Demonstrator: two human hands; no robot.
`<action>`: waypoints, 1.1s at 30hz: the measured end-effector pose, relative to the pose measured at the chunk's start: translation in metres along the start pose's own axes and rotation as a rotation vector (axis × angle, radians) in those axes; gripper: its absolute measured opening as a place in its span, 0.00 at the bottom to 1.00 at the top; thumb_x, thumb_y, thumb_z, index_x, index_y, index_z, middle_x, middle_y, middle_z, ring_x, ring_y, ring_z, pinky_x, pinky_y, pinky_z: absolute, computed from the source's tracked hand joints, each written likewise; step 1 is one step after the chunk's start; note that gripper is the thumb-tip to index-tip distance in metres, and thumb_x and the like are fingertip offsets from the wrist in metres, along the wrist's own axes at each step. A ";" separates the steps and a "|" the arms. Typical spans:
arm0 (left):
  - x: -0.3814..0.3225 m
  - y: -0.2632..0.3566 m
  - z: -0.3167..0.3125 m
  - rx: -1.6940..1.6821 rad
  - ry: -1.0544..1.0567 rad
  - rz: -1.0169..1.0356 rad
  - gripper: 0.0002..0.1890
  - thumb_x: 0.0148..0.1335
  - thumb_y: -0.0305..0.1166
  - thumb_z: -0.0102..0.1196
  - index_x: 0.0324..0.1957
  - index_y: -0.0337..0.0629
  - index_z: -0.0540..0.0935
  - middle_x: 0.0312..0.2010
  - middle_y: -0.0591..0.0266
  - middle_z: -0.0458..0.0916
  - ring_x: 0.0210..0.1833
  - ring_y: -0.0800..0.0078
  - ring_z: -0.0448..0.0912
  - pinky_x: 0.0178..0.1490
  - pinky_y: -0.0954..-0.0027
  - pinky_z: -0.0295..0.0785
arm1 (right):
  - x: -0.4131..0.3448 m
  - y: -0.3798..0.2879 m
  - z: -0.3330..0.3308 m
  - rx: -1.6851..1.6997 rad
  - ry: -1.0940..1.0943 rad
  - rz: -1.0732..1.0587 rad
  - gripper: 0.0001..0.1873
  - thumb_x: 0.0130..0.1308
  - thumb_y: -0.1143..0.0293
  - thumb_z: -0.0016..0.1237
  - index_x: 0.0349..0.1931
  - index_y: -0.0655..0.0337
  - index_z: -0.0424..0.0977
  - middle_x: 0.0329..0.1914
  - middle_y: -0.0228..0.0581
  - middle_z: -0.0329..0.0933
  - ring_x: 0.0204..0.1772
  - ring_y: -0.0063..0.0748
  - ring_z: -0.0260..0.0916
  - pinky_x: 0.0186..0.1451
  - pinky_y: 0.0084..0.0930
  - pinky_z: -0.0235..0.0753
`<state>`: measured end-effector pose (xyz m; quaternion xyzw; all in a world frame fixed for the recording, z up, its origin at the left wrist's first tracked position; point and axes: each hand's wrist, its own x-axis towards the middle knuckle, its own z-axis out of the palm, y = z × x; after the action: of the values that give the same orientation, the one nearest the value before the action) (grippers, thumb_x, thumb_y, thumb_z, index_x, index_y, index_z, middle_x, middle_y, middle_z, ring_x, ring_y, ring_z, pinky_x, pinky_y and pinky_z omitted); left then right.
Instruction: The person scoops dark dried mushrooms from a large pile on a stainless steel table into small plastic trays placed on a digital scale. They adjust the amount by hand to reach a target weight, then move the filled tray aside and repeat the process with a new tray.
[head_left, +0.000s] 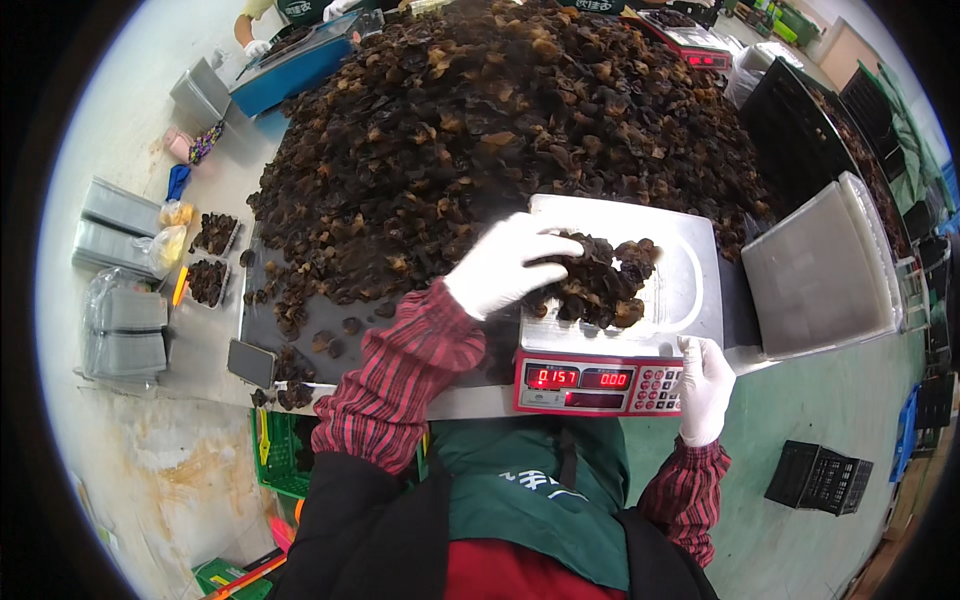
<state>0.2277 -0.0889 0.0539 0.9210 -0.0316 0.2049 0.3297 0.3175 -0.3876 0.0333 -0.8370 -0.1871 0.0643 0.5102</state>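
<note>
My left hand (504, 264), in a white glove, reaches over the weighing plate of a red digital scale (576, 390). Its spread thumb and fingers touch the left side of a heap of dark brown wood ear mushrooms (600, 285). Under the heap shows a little of a clear plastic tray (660, 304); whether a piece is pinched between the fingertips is hidden. At the scale's front right corner, beside the keypad (657, 390), my right hand (705, 390) has its gloved fingers curled in, with nothing visible in them. Red digits glow on the scale's display (553, 377).
A large mound of wood ear mushrooms (480, 127) covers the table. Stacked clear trays (821, 274) stand at right. On the left are two filled trays (206, 282), a phone (252, 363) and tray stacks (124, 330). Another person's gloved hand (257, 49) shows at far left.
</note>
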 end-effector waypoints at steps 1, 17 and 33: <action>0.000 0.003 -0.008 -0.046 0.045 -0.011 0.13 0.55 0.28 0.60 0.45 0.47 0.84 0.52 0.59 0.79 0.56 0.61 0.76 0.60 0.65 0.70 | -0.001 0.003 -0.002 -0.003 0.022 -0.013 0.13 0.73 0.66 0.44 0.37 0.68 0.76 0.24 0.29 0.74 0.18 0.10 0.59 0.21 0.13 0.60; 0.035 -0.073 -0.029 -0.092 -0.134 -0.197 0.12 0.64 0.33 0.55 0.45 0.38 0.83 0.43 0.58 0.84 0.47 0.69 0.81 0.53 0.70 0.72 | -0.016 -0.024 0.033 0.296 -0.280 0.248 0.16 0.74 0.63 0.42 0.33 0.67 0.76 0.15 0.30 0.70 0.14 0.15 0.61 0.17 0.14 0.59; -0.079 -0.069 -0.015 -0.934 -0.024 -0.647 0.04 0.63 0.26 0.53 0.31 0.39 0.76 0.48 0.50 0.82 0.54 0.68 0.77 0.61 0.66 0.69 | -0.022 -0.069 0.104 0.546 -0.401 0.338 0.15 0.72 0.67 0.42 0.28 0.66 0.72 0.10 0.31 0.65 0.09 0.18 0.57 0.13 0.16 0.52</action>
<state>0.1632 -0.0317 -0.0084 0.6424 0.1611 0.0471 0.7478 0.2492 -0.2811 0.0427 -0.6599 -0.1184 0.3578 0.6500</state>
